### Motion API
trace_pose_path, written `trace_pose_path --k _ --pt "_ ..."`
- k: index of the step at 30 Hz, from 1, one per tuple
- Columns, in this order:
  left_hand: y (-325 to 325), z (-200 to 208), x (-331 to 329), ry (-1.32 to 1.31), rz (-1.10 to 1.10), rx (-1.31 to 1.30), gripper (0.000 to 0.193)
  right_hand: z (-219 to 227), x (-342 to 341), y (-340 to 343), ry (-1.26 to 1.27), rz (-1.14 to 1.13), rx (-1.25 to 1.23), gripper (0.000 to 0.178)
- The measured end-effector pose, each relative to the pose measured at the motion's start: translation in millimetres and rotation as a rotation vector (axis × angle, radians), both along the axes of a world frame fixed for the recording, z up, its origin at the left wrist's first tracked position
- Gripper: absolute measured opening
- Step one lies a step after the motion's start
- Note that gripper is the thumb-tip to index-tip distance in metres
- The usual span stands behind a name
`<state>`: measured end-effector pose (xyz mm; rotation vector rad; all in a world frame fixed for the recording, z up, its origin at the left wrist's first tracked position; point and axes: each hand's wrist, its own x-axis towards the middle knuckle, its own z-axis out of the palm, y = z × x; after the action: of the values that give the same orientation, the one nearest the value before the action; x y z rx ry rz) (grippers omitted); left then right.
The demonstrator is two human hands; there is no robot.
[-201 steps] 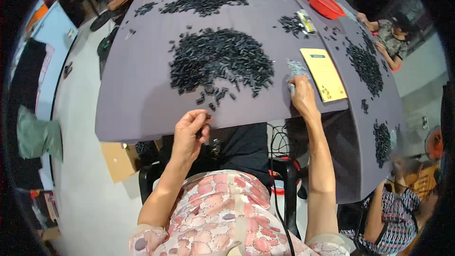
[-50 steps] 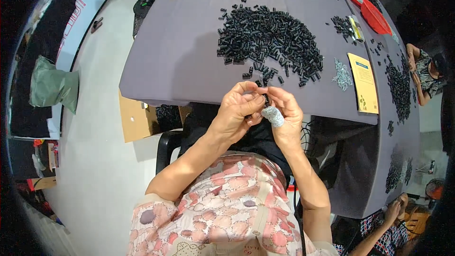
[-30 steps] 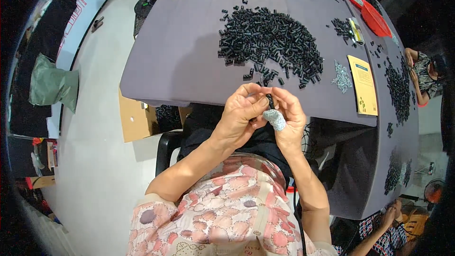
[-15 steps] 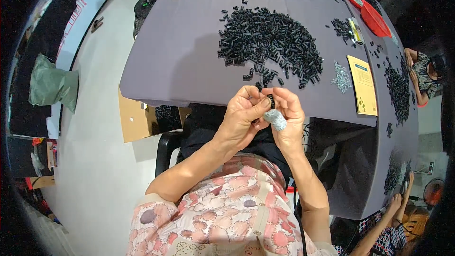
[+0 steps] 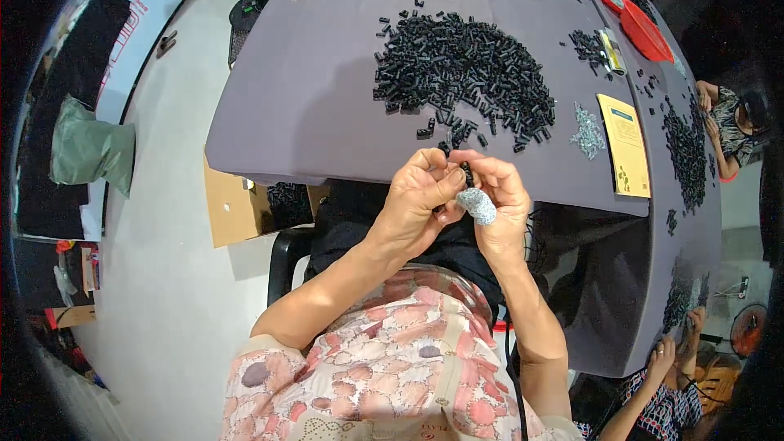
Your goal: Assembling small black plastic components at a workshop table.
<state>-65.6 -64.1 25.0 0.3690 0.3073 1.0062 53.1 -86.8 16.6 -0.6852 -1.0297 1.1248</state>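
Between the pinching fingertips of the left hand (image 5: 418, 196) and right hand (image 5: 505, 200), equally near, a small black plastic piece (image 5: 466, 170) is held by the table's (image 5: 278, 114) near edge, long axis pointing roughly away from the body, just beyond the right thumb's grey-speckled wrap (image 5: 478, 207).

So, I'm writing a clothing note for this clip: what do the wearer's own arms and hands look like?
The arms are bare below short sleeves in a pink, cream and grey blotchy print with pale cuffs. The left hand is gloveless; the right hand has a pale blue-grey, speckled thumb cover. No watch shows on either wrist. A dark cable runs down beside the right arm.
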Motion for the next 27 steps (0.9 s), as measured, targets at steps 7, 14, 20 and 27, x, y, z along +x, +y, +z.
trace_pose_path --k 7,14,20,27 --pt "2 0 -1 0.064 0.011 0.009 0.025 2 -1 -3 -0.203 -0.278 0.034 0.019" --pt "2 -5 -1 0.036 0.050 0.044 0.020 6 -4 -8 -0.216 -0.292 -0.072 0.016" --pt "4 5 -3 0.116 0.121 0.036 0.017 15 -5 -10 -0.248 -0.240 -0.107 0.015" --pt "2 5 -2 0.194 0.158 0.109 0.017 13 0 -10 -0.222 -0.175 -0.119 0.011"
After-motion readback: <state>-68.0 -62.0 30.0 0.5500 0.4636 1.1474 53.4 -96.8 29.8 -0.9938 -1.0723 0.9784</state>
